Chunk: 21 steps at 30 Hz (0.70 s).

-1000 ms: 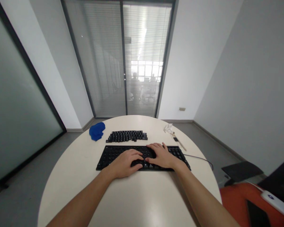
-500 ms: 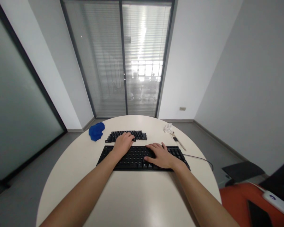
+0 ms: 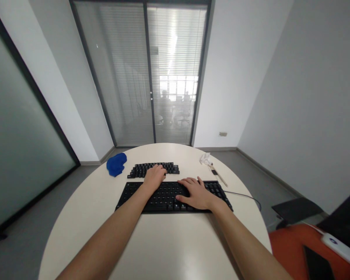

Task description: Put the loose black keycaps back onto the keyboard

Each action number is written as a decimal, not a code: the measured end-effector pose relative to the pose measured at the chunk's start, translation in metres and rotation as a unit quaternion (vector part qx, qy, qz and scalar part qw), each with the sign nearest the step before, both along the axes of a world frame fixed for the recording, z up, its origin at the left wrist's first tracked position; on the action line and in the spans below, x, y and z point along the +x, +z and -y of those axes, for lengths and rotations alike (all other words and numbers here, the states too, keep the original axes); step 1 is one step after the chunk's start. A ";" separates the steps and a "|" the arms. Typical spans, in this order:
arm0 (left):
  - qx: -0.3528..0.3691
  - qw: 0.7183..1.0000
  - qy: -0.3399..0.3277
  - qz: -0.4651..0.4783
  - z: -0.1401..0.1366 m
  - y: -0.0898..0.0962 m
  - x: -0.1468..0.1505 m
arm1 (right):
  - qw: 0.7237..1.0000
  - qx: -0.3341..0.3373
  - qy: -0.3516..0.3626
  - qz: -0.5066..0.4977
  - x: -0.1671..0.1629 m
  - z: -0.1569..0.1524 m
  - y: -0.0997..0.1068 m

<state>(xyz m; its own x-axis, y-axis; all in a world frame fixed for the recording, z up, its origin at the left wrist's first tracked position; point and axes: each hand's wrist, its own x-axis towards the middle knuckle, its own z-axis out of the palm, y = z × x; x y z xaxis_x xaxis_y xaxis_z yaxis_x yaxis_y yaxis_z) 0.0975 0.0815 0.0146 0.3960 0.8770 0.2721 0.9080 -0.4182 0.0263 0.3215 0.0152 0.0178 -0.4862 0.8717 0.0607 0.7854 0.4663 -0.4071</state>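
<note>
A black keyboard [image 3: 163, 199] lies across the round table; much of its middle shows bare key sockets, and some keycaps sit on its right part and lower edge. Behind it, loose black keycaps [image 3: 140, 170] are laid out in rows. My left hand [image 3: 155, 177] reaches over the keyboard to these rows, its fingers bent and together around a small dark keycap [image 3: 165, 174], partly hidden by the fingertips. My right hand [image 3: 196, 194] rests on the right half of the keyboard, fingers stretched and thumb apart, covering the keys under it.
A blue cloth or putty-like lump [image 3: 116, 164] lies at the table's far left. Toward the far right are a crumpled white tissue [image 3: 205, 158] and a thin brush-like stick [image 3: 219, 175]. The keyboard's cable [image 3: 245, 194] runs off the right edge, near an orange chair [image 3: 286, 245].
The view has shifted slightly. My left hand has moved a little to the right over the loose keycaps, fingertips still among them. My right hand keeps its place on the keyboard.
</note>
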 end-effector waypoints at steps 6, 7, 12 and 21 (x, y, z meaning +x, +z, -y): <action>0.004 1.000 -0.008 0.012 0.000 -0.002 0.003 | 1.000 0.000 0.001 0.000 0.000 -0.001 -0.001; 0.006 1.000 -0.012 0.018 0.001 -0.002 0.004 | 1.000 0.000 0.001 0.001 0.000 -0.001 -0.001; 0.024 0.997 -0.029 0.067 0.020 0.004 0.007 | 1.000 0.003 0.003 -0.002 0.000 -0.001 -0.001; -0.058 0.947 -0.137 0.284 0.069 -0.007 -0.014 | 1.000 0.001 -0.004 0.000 -0.001 -0.001 -0.002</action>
<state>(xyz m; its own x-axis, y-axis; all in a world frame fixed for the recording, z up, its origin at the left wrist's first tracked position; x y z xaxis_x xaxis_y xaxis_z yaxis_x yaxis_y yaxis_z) 0.0830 0.0128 0.0074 0.4326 0.7992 0.4172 0.5914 -0.6009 0.5378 0.3209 0.0160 0.0155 -0.4793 0.8754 0.0625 0.7892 0.4611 -0.4057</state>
